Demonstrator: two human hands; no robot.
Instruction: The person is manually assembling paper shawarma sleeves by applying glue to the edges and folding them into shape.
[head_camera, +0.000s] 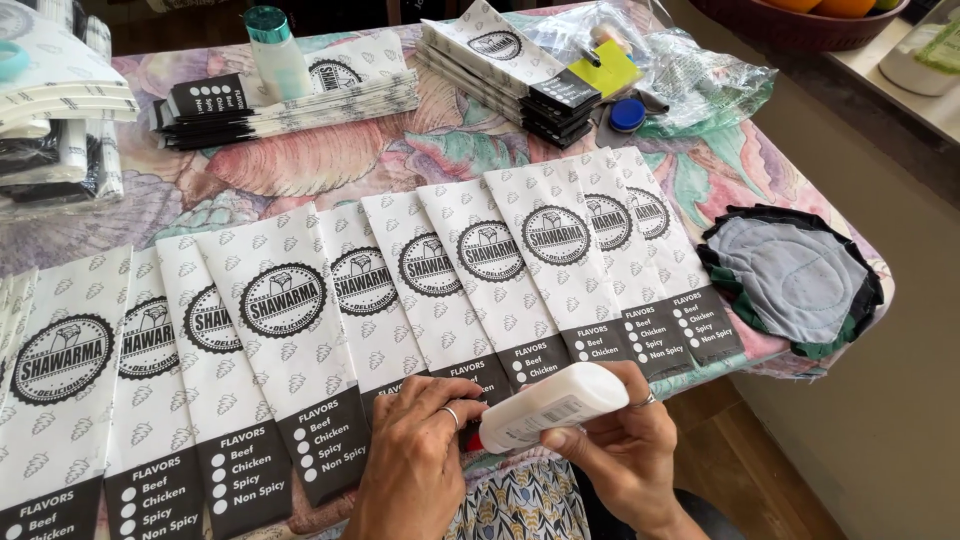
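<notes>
My right hand (622, 450) grips a white squeeze bottle (553, 403) with a red tip, held tilted with the tip pointing down-left. My left hand (418, 452) rests with curled fingers at the red tip, on the black bottom band of a white paper bag (395, 300). A row of several such bags (560, 260), white with a round black logo and a black band, lies overlapped like fanned cards across the flowered tablecloth (400, 150). Both hands wear a ring.
Two stacks of the same bags (300, 100) (500, 60) lie at the back. A white bottle with a teal cap (275, 50) stands on one. Clear plastic wrap (690, 75), a yellow pad (607, 68) and a blue cap (627, 115) lie beyond. A round grey cloth pad (790, 275) sits right.
</notes>
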